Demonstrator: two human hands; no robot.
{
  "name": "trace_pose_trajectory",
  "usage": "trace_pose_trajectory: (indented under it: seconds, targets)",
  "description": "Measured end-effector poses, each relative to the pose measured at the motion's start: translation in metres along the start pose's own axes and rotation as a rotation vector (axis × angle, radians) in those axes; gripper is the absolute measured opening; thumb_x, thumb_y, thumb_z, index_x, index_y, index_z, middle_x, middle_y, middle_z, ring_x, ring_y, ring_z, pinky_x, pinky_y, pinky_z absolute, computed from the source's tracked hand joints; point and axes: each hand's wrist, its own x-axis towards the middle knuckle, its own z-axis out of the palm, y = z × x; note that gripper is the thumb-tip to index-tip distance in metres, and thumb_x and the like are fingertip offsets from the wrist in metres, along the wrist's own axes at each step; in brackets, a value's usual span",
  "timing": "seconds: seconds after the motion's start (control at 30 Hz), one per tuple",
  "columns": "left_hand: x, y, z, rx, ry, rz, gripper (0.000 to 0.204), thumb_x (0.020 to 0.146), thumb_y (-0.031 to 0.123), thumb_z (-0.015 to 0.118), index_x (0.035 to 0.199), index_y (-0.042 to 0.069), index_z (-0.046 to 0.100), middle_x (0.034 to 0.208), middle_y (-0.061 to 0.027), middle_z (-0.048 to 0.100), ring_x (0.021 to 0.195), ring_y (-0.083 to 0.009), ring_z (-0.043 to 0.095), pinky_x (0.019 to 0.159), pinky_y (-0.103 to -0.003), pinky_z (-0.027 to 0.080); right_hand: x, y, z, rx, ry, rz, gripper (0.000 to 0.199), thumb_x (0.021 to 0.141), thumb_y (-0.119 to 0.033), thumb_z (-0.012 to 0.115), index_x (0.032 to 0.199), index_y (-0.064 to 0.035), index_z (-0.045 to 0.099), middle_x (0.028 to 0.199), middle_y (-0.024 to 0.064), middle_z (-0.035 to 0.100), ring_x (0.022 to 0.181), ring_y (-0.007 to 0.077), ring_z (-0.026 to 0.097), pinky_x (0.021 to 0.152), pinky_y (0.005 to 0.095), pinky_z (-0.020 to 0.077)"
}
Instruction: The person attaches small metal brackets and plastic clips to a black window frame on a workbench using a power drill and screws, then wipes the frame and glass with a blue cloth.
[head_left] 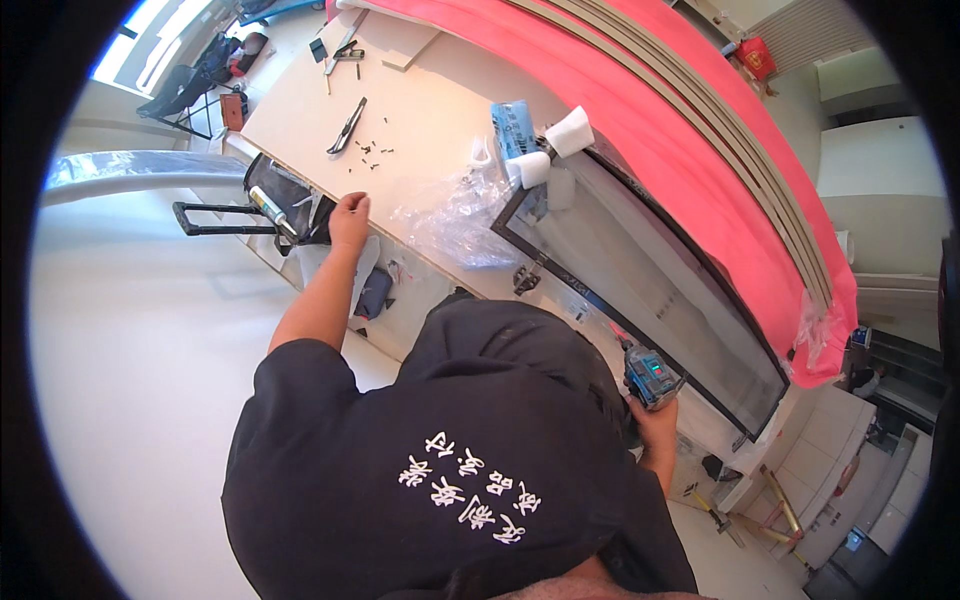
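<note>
My right hand [655, 425] is wrapped round a blue and black cordless drill [650, 375], beside the near edge of a black-framed glass panel [640, 290]. My left hand [350, 220] is at the front edge of the wooden board table [290, 130], fingers curled together; whatever is in them is too small to make out. Farther in on the board lie several small dark screws [372, 155] and a utility knife [348, 127]. A dark metal hinge [525, 279] lies by the panel's near left corner.
Clear plastic wrap [450, 220], white foam pieces [569, 131] and a blue packet [513, 130] lie around the panel's left end. Behind runs pink sheeting [720, 230] with long beige strips. Left of my left hand stands a black bag [290, 190] with a tube [268, 208].
</note>
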Motion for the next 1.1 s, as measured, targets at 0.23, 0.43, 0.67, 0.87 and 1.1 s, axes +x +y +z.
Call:
trace_pose_trajectory:
  seconds: [0.23, 0.43, 0.67, 0.87, 1.1]
  targets:
    - [0.116, -0.065, 0.0, 0.234, 0.067, -0.276, 0.042, 0.086, 0.036, 0.08, 0.114, 0.005, 0.074, 0.104, -0.0127, 0.075, 0.098, -0.0271, 0.072, 0.09, -0.039, 0.055, -0.019, -0.06, 0.039, -0.201, 0.049, 0.06, 0.042, 0.077, -0.004, 0.086, 0.114, 0.0018, 0.068, 0.106, 0.0091, 0.076, 0.095, 0.0179, 0.071, 0.087, 0.0346, 0.0548]
    - [0.143, -0.036, 0.002, 0.409, -0.169, -0.401, 0.037, 0.089, 0.035, 0.077, 0.11, 0.006, 0.074, 0.111, -0.0142, 0.076, 0.106, -0.0282, 0.072, 0.093, -0.04, 0.055, -0.02, -0.094, 0.047, -0.285, 0.082, 0.15, 0.04, 0.077, -0.005, 0.085, 0.113, 0.0014, 0.069, 0.103, 0.0082, 0.075, 0.092, 0.0176, 0.07, 0.084, 0.0354, 0.0552]
    - [0.162, -0.051, 0.004, 0.434, -0.101, -0.3, 0.027, 0.087, 0.025, 0.071, 0.104, 0.005, 0.074, 0.102, -0.0157, 0.076, 0.095, -0.0287, 0.073, 0.088, -0.041, 0.056, 0.002, -0.095, 0.062, -0.328, 0.075, 0.077, 0.037, 0.076, -0.008, 0.087, 0.108, 0.002, 0.071, 0.1, 0.0084, 0.076, 0.088, 0.018, 0.07, 0.081, 0.0356, 0.0553]
    - [0.168, -0.047, 0.011, 0.027, -0.14, -0.194, 0.027, 0.085, 0.021, 0.073, 0.103, 0.002, 0.073, 0.088, -0.0124, 0.072, 0.082, -0.0216, 0.069, 0.08, -0.035, 0.055, 0.006, -0.101, 0.074, -0.383, 0.074, 0.095, 0.037, 0.075, -0.006, 0.088, 0.107, 0.0025, 0.072, 0.098, 0.0083, 0.076, 0.086, 0.0187, 0.071, 0.081, 0.0356, 0.055]
    - [0.174, -0.009, 0.014, 0.36, -0.278, -0.1, 0.021, 0.086, 0.024, 0.077, 0.099, 0.008, 0.077, 0.094, -0.0117, 0.078, 0.092, -0.0286, 0.074, 0.083, -0.041, 0.057, 0.004, -0.122, 0.092, -0.34, 0.09, 0.034, 0.034, 0.077, -0.004, 0.085, 0.107, 0.0029, 0.072, 0.099, 0.0087, 0.077, 0.087, 0.0182, 0.071, 0.082, 0.0352, 0.055]
